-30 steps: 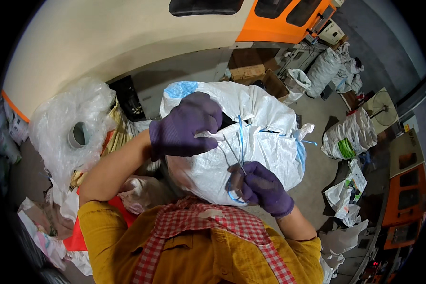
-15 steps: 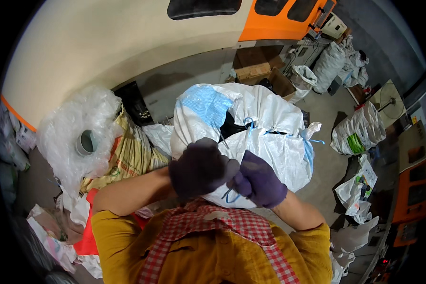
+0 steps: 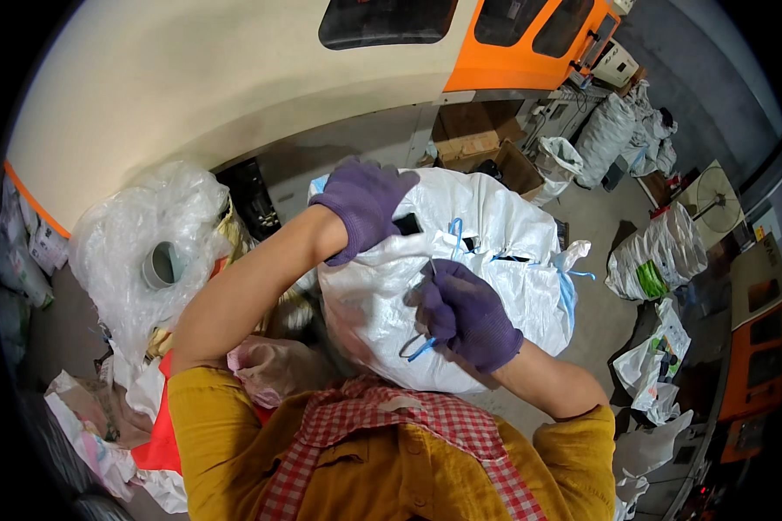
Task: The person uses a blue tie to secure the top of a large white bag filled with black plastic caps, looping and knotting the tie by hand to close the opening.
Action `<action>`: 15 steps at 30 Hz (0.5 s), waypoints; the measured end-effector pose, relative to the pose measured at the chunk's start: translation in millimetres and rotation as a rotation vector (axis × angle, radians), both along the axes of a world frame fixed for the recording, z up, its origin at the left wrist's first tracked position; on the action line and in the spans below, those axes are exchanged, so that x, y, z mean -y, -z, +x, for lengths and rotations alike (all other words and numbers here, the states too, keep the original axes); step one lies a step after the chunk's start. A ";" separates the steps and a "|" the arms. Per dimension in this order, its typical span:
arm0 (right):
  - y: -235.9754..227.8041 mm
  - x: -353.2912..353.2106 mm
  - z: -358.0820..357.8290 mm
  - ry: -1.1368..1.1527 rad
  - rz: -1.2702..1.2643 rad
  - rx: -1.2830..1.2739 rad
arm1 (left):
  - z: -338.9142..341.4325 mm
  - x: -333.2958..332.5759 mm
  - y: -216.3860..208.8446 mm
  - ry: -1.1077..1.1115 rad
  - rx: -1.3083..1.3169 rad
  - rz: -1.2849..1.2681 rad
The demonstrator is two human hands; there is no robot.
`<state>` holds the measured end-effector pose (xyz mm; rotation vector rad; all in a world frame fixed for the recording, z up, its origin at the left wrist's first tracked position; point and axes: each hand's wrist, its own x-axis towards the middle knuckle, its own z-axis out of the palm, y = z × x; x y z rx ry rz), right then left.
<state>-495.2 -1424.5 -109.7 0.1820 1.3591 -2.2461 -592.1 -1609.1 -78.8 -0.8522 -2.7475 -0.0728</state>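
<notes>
A bulging white woven sack point(image 3: 382, 304) is in front of me, its mouth partly drawn together with blue ties point(image 3: 457, 227). Dark contents point(image 3: 407, 224) show through gaps along the seam. Gloved in purple, my left hand point(image 3: 365, 208) is closed over the sack's far left edge, its fingertips partly hidden. My right hand point(image 3: 473, 314), also gloved, is closed in a pinch over the sack's near side. A thin pointed tool point(image 3: 434, 266) sticks up from its fingers, too small to name surely. A loop of blue cord point(image 3: 420, 349) lies on the sack just below that hand.
Clear plastic wrap around a grey tube point(image 3: 159, 264) stands at left. Behind the sack are cardboard boxes point(image 3: 473, 143) and a cream and orange machine point(image 3: 235, 78). White sacks point(image 3: 606, 139), a fan point(image 3: 714, 204) and a silvery bag point(image 3: 660, 256) stand at right.
My left hand has moved from beside the right hand, away from me, onto the sack's far left edge. The blue flap there is now mostly covered. My right hand has shifted only slightly.
</notes>
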 end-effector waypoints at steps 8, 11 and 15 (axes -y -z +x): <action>10.1 5.1 -8.3 0.006 0.166 -0.316 | 0.2 11.9 20.7 -0.004 -0.173 0.206; 5.6 13.1 -12.8 0.085 0.044 -0.227 | 11.7 9.9 20.0 0.001 -0.187 0.225; 8.1 21.2 -24.9 0.090 0.061 -0.264 | 21.0 0.0 46.2 0.127 -0.146 0.075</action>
